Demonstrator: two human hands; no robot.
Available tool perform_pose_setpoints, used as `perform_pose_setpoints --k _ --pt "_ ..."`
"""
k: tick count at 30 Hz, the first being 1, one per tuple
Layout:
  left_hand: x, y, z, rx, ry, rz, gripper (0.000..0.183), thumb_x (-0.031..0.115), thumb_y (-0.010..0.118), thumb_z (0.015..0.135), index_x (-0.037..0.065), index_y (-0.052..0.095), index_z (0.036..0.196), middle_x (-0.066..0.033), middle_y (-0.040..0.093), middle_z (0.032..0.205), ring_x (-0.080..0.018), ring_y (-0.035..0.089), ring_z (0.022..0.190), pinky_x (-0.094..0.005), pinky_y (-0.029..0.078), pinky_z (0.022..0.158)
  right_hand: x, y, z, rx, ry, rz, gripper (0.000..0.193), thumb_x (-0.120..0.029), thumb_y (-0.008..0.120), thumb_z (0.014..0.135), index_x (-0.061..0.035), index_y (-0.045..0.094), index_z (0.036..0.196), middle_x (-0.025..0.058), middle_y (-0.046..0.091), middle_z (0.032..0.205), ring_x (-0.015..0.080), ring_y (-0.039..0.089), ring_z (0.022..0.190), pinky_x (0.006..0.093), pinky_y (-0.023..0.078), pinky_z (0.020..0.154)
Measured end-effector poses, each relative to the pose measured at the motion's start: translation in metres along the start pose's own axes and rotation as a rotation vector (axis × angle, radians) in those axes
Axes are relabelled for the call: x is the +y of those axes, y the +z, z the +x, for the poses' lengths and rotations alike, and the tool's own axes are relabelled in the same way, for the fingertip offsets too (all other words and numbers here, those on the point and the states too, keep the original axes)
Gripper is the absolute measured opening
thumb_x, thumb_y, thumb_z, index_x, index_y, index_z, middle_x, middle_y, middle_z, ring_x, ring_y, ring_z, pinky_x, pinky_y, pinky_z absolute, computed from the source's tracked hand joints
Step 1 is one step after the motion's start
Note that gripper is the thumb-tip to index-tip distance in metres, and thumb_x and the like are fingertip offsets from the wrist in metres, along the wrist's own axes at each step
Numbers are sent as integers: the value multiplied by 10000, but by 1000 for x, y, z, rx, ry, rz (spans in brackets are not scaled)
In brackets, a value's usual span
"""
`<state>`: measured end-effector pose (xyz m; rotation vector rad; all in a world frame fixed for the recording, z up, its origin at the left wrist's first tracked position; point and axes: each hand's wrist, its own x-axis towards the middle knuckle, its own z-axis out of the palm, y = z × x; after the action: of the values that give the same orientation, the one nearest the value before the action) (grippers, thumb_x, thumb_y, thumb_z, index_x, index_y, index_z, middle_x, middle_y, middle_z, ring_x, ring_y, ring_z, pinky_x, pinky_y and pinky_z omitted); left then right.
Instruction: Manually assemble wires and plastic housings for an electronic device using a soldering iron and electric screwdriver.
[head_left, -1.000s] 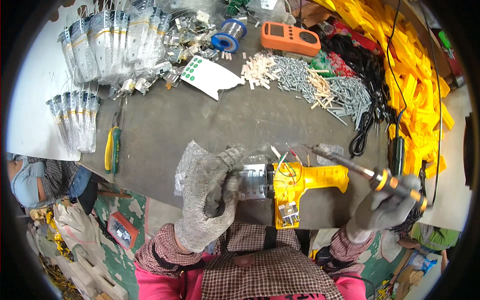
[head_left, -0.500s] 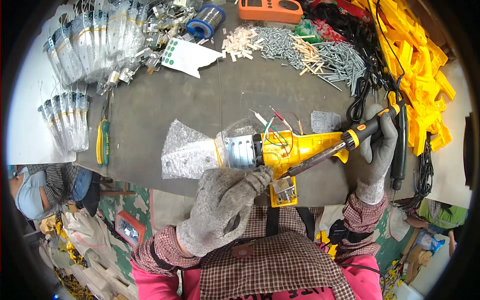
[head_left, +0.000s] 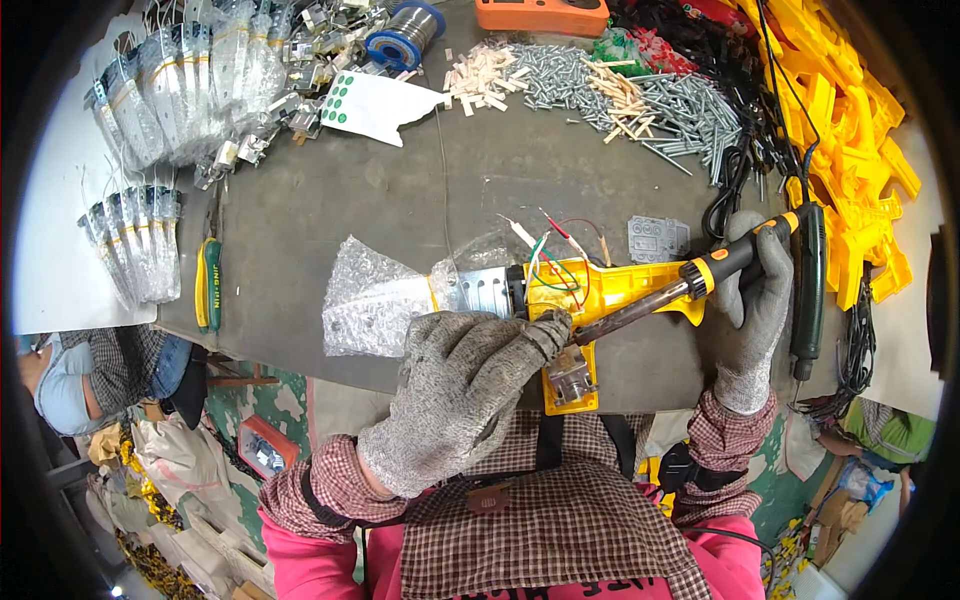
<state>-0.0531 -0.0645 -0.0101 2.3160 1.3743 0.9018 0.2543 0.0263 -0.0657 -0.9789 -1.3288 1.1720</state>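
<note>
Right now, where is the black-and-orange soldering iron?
Head view, right of centre: the soldering iron is in the right hand, pointing toward the left hand.

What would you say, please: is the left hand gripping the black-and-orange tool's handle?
No, the right hand grips the black-and-orange handle.

Left hand (head_left: pixel 455 388) palm-down, fingers (head_left: pixel 515 352) angled inward, right hand (head_left: pixel 760 310) (farther forward) curled
</note>
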Motion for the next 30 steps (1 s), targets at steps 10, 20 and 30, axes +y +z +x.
perform_pose_setpoints --k 10,20,30 --pt "-2 2 3 -54 33 39 578 -51 687 648 27 655 1221 -94 680 1068 -271 601 927 -414 432 875 -33 27 10 28 161 331 218 -202 411 1058 -25 537 1058 28 537 816 54 466 635 202 419 645" --pt "-54 -19 39 162 -260 -134 204 133 766 811 71 695 992 -26 672 779 -178 653 735 -317 498 638 -38 47 11 197 175 113 313 -343 406 1039 -59 527 987 -41 411 526 46 327 428 200 224 434" --pt "-45 -27 32 -27 156 135 162 135 725 814 118 726 975 -28 708 946 -165 662 806 -329 510 698 -43 41 11 182 272 289 300 -337 440 1030 -47 510 993 -32 434 506 35 303 374 201 188 370"
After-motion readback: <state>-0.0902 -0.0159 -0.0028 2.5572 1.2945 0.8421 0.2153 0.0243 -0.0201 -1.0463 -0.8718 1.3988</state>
